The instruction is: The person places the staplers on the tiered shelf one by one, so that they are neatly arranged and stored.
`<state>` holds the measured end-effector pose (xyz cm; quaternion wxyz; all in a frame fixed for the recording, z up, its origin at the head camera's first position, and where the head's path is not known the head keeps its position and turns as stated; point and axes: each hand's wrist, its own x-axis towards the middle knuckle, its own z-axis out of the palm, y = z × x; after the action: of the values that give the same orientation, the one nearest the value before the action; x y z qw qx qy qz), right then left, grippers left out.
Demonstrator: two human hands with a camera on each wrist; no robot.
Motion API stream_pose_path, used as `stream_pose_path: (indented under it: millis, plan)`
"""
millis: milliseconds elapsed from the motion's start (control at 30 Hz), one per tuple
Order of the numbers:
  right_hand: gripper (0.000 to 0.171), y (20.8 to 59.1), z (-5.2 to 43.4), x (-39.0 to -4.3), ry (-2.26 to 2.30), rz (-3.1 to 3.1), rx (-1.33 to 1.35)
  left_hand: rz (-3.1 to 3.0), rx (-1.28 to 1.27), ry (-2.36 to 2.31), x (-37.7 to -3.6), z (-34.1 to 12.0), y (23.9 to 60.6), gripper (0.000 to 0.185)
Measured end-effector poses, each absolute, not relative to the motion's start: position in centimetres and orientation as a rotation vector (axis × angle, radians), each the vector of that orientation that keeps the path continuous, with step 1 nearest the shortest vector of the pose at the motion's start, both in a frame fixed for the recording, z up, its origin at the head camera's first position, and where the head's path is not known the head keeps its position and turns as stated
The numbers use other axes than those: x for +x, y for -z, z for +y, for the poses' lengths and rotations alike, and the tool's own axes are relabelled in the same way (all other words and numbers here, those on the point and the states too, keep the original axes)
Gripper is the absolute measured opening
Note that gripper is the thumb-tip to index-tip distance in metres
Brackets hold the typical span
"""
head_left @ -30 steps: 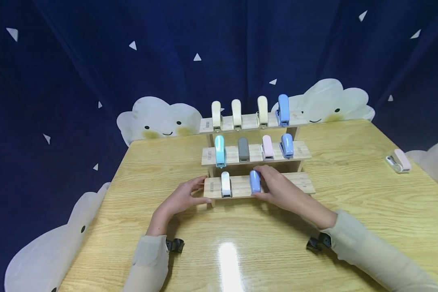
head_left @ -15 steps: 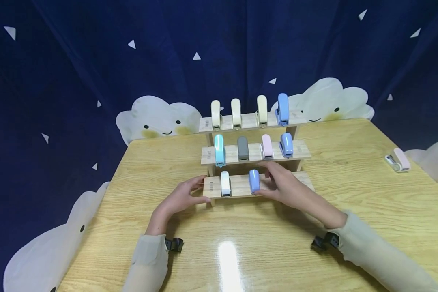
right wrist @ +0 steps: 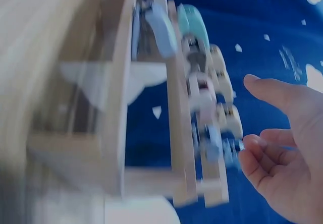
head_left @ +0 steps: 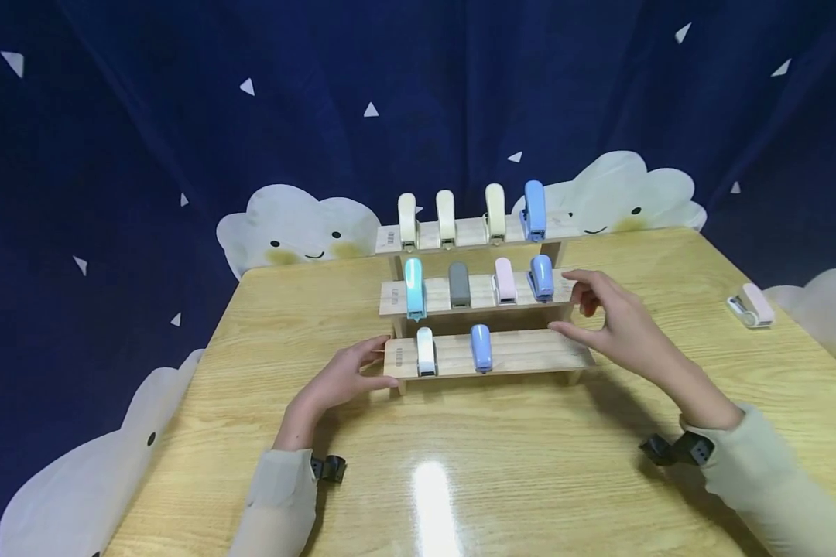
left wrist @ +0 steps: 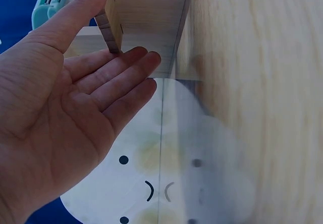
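On the bottom shelf of a three-tier wooden rack [head_left: 529, 352] stand a white stapler [head_left: 426, 352] and a blue stapler [head_left: 481, 348]. My left hand [head_left: 341, 375] holds the shelf's left end, thumb at the front corner and fingers at the back. In the left wrist view that hand's fingers lie fairly straight beside the board's end. My right hand [head_left: 616, 321] hovers at the rack's right side, holding nothing, thumb and index finger apart. Nearest to it on the middle shelf is another blue stapler [head_left: 541, 278]. The right wrist view is blurred.
Further along the middle shelf stand teal [head_left: 415, 288], grey [head_left: 459, 285] and pink [head_left: 505, 280] staplers. Cream staplers [head_left: 446, 219] and a larger blue stapler [head_left: 533, 210] line the top shelf. A pink stapler [head_left: 752, 305] lies on the table [head_left: 362, 495] at far right.
My right hand has let go of the blue stapler on the bottom shelf and moved right, away from it. The stapler stays in place. My left hand keeps its place on the rack.
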<state>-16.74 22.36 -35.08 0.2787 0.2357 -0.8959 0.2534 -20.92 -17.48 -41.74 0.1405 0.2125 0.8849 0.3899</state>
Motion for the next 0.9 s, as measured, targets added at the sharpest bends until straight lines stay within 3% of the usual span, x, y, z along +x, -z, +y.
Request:
stream_pose_path:
  millis: [367,900]
  plan:
    - [0.063,34.6,31.3,-17.7,-0.744,-2.522,0.282,2.548,0.597,-1.136,-20.9,-17.6,41.9,0.087]
    - [0.071,37.7,43.3,-18.5,-0.559,-2.722,-0.048,2.511,0.579,-1.177,-20.8,-17.5,42.0,0.087]
